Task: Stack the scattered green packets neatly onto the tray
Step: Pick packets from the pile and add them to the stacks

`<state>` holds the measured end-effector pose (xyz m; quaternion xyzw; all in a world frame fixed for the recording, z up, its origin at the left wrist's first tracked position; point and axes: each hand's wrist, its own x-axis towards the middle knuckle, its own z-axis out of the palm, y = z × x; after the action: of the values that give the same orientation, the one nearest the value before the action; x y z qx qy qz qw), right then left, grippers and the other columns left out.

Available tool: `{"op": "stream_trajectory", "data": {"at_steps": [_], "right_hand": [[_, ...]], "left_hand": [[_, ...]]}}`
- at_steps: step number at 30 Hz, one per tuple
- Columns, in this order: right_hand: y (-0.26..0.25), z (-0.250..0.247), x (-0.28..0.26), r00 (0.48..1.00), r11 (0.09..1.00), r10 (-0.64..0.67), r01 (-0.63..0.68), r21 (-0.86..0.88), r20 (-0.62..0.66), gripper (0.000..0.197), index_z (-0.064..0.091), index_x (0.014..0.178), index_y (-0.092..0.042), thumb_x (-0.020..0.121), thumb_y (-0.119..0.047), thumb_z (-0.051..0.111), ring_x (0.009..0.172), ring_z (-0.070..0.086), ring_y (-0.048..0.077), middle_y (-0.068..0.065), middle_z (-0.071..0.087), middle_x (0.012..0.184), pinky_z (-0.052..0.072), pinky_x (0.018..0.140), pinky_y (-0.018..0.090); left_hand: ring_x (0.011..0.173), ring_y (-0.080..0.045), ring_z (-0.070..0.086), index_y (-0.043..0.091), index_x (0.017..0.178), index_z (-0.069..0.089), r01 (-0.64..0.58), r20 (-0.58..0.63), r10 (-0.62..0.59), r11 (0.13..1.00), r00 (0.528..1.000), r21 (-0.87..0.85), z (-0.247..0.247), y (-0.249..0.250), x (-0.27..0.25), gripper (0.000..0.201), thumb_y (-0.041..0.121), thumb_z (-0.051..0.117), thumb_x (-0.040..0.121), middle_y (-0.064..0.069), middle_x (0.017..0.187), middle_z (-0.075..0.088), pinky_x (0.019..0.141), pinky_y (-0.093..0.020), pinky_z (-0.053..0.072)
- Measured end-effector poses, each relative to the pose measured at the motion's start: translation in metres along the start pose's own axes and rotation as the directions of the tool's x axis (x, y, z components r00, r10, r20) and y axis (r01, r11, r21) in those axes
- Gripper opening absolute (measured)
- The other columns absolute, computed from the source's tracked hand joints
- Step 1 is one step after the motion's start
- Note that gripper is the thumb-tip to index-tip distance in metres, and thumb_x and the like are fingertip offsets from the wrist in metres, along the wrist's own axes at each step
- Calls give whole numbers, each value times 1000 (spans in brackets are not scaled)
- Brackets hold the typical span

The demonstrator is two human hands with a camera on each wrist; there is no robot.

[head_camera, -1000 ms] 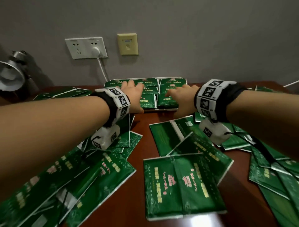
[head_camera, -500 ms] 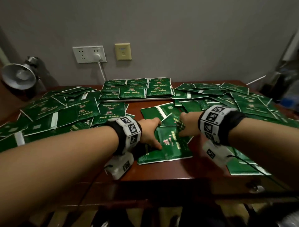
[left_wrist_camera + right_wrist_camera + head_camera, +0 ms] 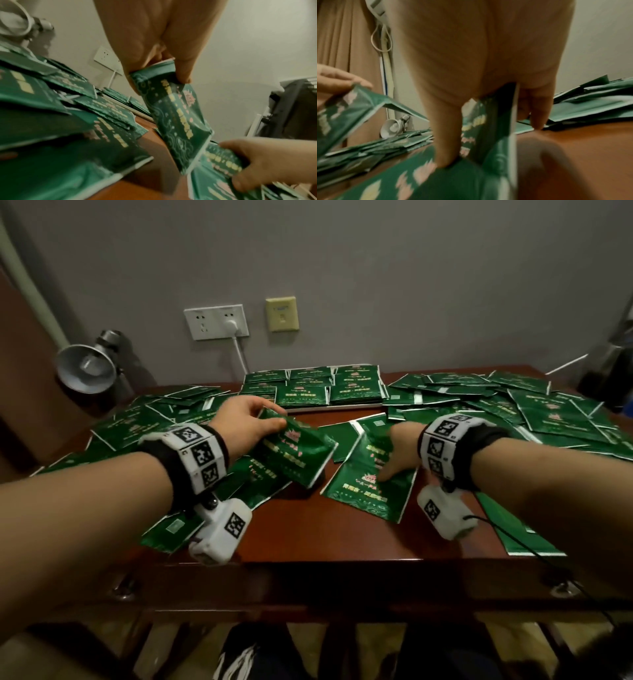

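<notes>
Green packets with gold and pink print lie scattered over the brown table (image 3: pixel 325 535). At the back centre the tray (image 3: pixel 342 406) carries neat rows of packets (image 3: pixel 305 395). My left hand (image 3: pixel 270 416) (image 3: pixel 157 73) pinches one packet (image 3: pixel 294 453) (image 3: pixel 171 115) by its top edge and holds it tilted above the table. My right hand (image 3: pixel 394 467) (image 3: pixel 491 142) grips a second packet (image 3: pixel 370 484) (image 3: pixel 489 121), thumb on its printed face and fingers behind it. That packet's right edge is raised and its lower end rests on the table.
Loose packet piles cover the left side (image 3: pixel 137 426) and the right side (image 3: pixel 548 412) of the table. A metal lamp (image 3: pixel 85 368) stands at the back left, under a wall socket with a plugged cable (image 3: pixel 215 321). Bare wood shows along the front edge.
Both hands came back from the tray to the table's front. The left hand has lifted one packet clear, and the right hand has taken hold of another and tipped it up.
</notes>
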<state>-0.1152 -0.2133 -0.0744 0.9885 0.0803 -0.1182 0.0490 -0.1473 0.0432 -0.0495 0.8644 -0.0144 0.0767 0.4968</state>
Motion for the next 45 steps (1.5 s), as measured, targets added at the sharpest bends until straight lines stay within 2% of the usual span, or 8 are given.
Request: {"op": "stream_trajectory", "data": {"at_steps": [5,10,15,19,23,30,41,45], "right_hand": [[-1,-32,3,991,982,14,11,189,-134,36,64,107,-9,87,-40,66,85,61,22,5,65,96,49,70,29],[2,-74,-7,921,920,123,34,390,-370,27,65,101,-7,84,-28,68,88,61,28,12,67,102,47,72,29],[-16,-67,-16,978,844,76,40,535,-193,29,66,97,-9,82,-33,73,69,65,18,7,70,90,57,58,28],[-32,-31,-9,999,980,8,-18,196,49,37,63,101,-10,87,-44,64,73,64,20,4,68,87,55,66,30],[-40,-12,-2,990,992,-122,124,-15,76,70,47,135,-11,81,-51,69,107,60,23,6,60,124,53,88,34],[-46,-8,11,925,919,-368,378,-113,98,72,44,136,-30,75,-58,72,117,43,22,-1,51,122,43,86,36],[-39,-2,6,990,975,-90,110,-193,106,56,56,93,-6,96,-59,39,80,54,22,5,56,79,43,71,30],[-39,-14,-1,999,971,-53,52,-235,5,77,51,116,-11,79,-79,47,87,57,20,4,57,96,44,70,30]], "left_hand": [[70,-11,65,11,88,72,-80,-157,89,995,984,59,-16,3,1,6,17,73,85,1,81,68,61,-25,57],[115,-19,53,28,70,69,-83,-291,119,988,949,132,-25,10,10,12,28,77,79,7,116,56,104,-42,42],[84,-27,66,20,75,62,-107,-317,107,994,942,15,-16,6,12,14,21,70,87,-7,89,68,77,-42,57],[86,-22,59,15,88,60,71,-394,-5,986,919,153,2,-16,18,15,29,64,92,-7,98,66,71,-27,39],[98,-24,58,15,118,50,294,-123,-267,850,956,438,20,-40,15,37,35,63,90,-9,118,57,82,-34,50],[129,-24,38,21,144,37,-252,376,-77,616,923,747,36,-41,10,81,60,66,80,-5,138,45,106,-37,36],[126,-28,36,22,139,44,-206,376,-159,616,913,761,39,-41,12,49,49,45,97,-10,131,47,104,-40,34],[121,-27,42,18,127,50,-176,309,-129,593,942,786,39,-40,14,35,38,47,99,-10,128,51,100,-37,36]]}}
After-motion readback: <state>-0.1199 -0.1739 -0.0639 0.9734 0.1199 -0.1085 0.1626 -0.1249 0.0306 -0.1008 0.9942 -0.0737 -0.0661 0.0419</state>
